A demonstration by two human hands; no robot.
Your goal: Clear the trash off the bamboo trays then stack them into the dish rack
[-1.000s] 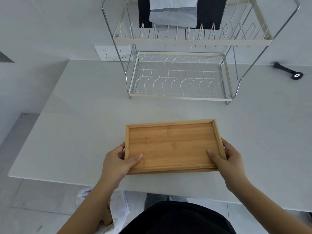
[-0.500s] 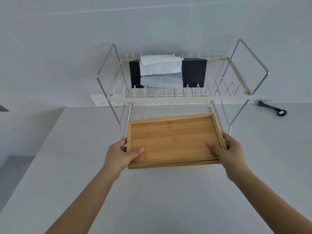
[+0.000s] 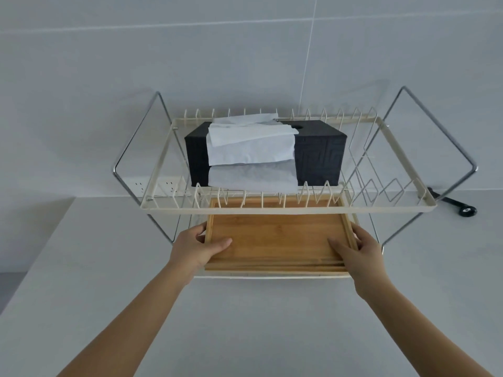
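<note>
A pale tiled wall (image 3: 245, 50) and a broad white counter (image 3: 245, 322) fill the view, and on the counter against the wall stands a two-tier wire dish rack (image 3: 288, 210) with cream shelves and chrome side loops. Its upper shelf carries a black tissue box (image 3: 318, 156) with white tissue draped over the front; a wall socket (image 3: 160, 183) shows behind the rack on the left, and a small black tool (image 3: 460, 206) lies on the counter to the right. The bamboo trays (image 3: 275, 240), which look like two nested together judging by the doubled front edge, sit flat in the lower tier, the far end under the upper shelf and the near edge at the rack's front rail. No trash shows on them, so the clearing part looks done and the stacking nearly so. The left hand (image 3: 194, 247) grips the left short side, thumb lying on the tray floor; the right hand (image 3: 359, 250) grips the right short side the same way. The trays should handle as stiff, light boards that will not flex, though the smooth finish could let one slide over the other, so holding both rims at the short ends, as now, seems the sound place. The counter is smooth and bare near the person, giving free room to draw the arms back.
</note>
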